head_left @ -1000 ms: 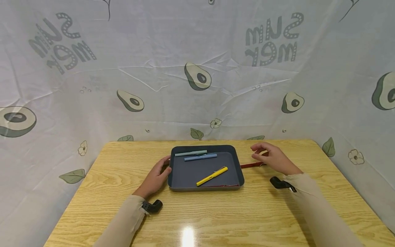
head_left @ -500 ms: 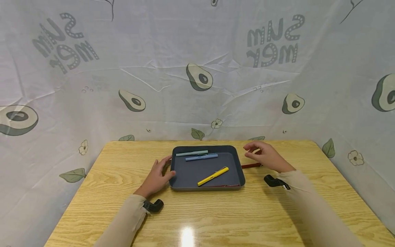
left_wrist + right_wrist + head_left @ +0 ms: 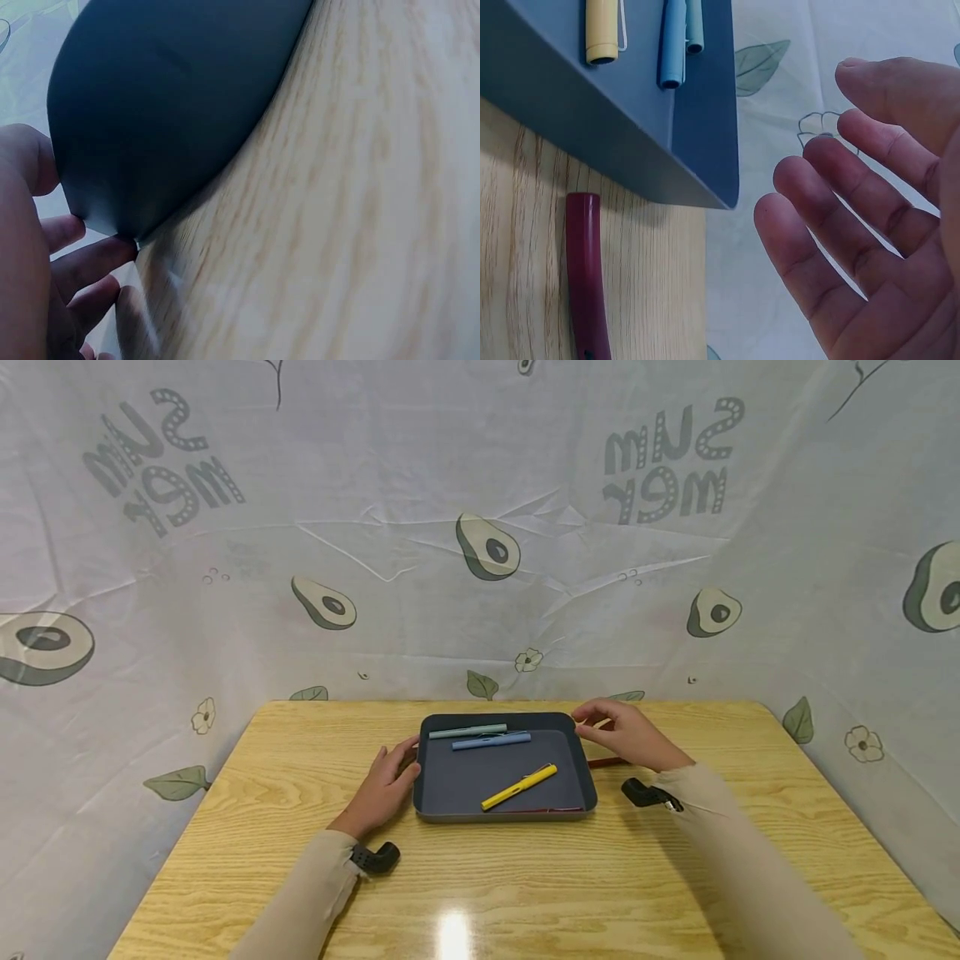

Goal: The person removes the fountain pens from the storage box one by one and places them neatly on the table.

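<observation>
A dark grey tray [image 3: 480, 817] lies on the table. Inside it are a pale green pen [image 3: 467, 732], a blue pen [image 3: 491, 742] and, slanted, a yellow pen [image 3: 519, 787]. A thin red pen [image 3: 551, 811] shows partly behind the near wall. My left hand [image 3: 381, 792] rests against the tray's left side, fingertips touching its outer wall. Just off the far right corner is my right hand [image 3: 632, 735], its fingers loosely bent with nothing between them. Below that hand a dark red pen [image 3: 586, 270] lies on the table, partly hidden from the head view.
The wooden table [image 3: 525, 893] extends toward me and to both sides of the tray. A pale curtain [image 3: 405, 635] printed with avocados hangs behind and beside it. Each wrist wears a black camera mount, such as the right mount [image 3: 649, 794].
My right hand has moved left, from above the dark red pen to the tray's far right corner. The left thumb briefly lay over the rim and has drawn back. The pens stay put.
</observation>
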The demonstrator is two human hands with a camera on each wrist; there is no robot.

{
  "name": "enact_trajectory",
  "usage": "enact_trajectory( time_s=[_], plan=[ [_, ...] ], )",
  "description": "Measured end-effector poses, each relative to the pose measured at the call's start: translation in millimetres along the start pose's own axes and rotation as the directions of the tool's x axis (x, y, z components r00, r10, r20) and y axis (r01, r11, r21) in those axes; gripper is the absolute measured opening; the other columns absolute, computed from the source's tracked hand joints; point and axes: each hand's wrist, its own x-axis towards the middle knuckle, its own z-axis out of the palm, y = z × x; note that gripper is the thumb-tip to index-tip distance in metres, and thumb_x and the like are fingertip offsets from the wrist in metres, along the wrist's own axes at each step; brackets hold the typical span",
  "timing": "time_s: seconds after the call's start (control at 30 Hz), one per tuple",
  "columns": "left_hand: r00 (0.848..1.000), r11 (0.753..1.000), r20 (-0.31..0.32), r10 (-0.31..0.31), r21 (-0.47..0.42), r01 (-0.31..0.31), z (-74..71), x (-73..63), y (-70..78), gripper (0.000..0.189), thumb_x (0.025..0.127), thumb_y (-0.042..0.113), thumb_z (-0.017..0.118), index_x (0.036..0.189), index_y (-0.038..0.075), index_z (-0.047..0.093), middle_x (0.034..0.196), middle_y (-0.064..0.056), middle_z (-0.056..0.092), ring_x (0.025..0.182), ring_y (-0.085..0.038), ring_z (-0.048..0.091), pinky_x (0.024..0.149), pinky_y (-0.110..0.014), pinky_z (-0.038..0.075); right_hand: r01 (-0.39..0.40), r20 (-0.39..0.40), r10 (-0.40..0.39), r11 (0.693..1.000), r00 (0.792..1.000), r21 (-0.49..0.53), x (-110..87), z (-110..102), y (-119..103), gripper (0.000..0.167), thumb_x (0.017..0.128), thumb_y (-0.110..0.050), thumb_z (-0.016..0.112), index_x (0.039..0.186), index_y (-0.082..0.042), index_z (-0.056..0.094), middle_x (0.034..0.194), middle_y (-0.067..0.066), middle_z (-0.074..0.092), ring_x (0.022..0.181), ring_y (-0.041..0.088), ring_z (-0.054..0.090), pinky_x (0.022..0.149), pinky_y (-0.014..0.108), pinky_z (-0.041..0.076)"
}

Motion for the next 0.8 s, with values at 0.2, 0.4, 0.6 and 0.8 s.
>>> enact_trajectory(
  time_s=[0.2, 0.4, 0.6, 0.8],
  plan=[
    [1.000, 1.000, 0.001, -0.002, -0.009, 0.002, -1.2, 0.4, 1.1, 0.053, 0.112, 0.019, 0.048, 0.161, 0.005, 0.034, 0.151, -0.020, 0.054, 0.142, -0.034, 0.050, 0.127, -0.058, -0.004, 0.011, 0.020, -0.012, 1.000, 1.000, 0.024, 6.4, 3, -5, 0.024, 0.102, -0.019, 0.069, 0.123, -0.008, 0.070, 0.120, 0.016, 0.069, 0.106, 0.027, 0.066, 0.091, 0.048, 0.057],
    [1.000, 1.000, -0.001, 0.002, 0.001, -0.002, -1.1, 0.6, 0.8, 0.053, 0.112, 0.019, 0.048, 0.161, 0.005, 0.034, 0.150, -0.020, 0.055, 0.141, -0.034, 0.051, 0.127, -0.058, -0.004, 0.008, 0.043, -0.010, 0.999, 0.999, 0.039, 13.2, 9, -7, 0.027, 0.102, -0.021, 0.069, 0.125, -0.008, 0.070, 0.124, 0.018, 0.068, 0.110, 0.028, 0.065, 0.094, 0.050, 0.056],
    [1.000, 1.000, -0.015, 0.005, -0.001, -0.005, -1.6, 1.1, -2.3, 0.053, 0.111, 0.018, 0.049, 0.161, 0.005, 0.034, 0.148, -0.020, 0.057, 0.139, -0.035, 0.053, 0.128, -0.056, -0.004, 0.007, 0.055, -0.009, 1.000, 0.998, 0.025, 24.2, 16, -12, 0.025, 0.102, -0.025, 0.069, 0.124, -0.013, 0.070, 0.125, 0.016, 0.068, 0.111, 0.025, 0.065, 0.095, 0.050, 0.056],
    [0.999, 1.000, -0.022, 0.023, 0.021, -0.023, -0.3, 1.6, -3.3, 0.053, 0.111, 0.018, 0.050, 0.160, 0.003, 0.036, 0.147, -0.021, 0.057, 0.140, -0.036, 0.051, 0.128, -0.056, 0.001, 0.026, 0.059, -0.028, 0.999, 0.998, 0.036, 36.2, 19, -24, 0.024, 0.101, -0.021, 0.070, 0.122, -0.010, 0.071, 0.121, 0.014, 0.069, 0.107, 0.026, 0.066, 0.092, 0.051, 0.057]
  ],
)
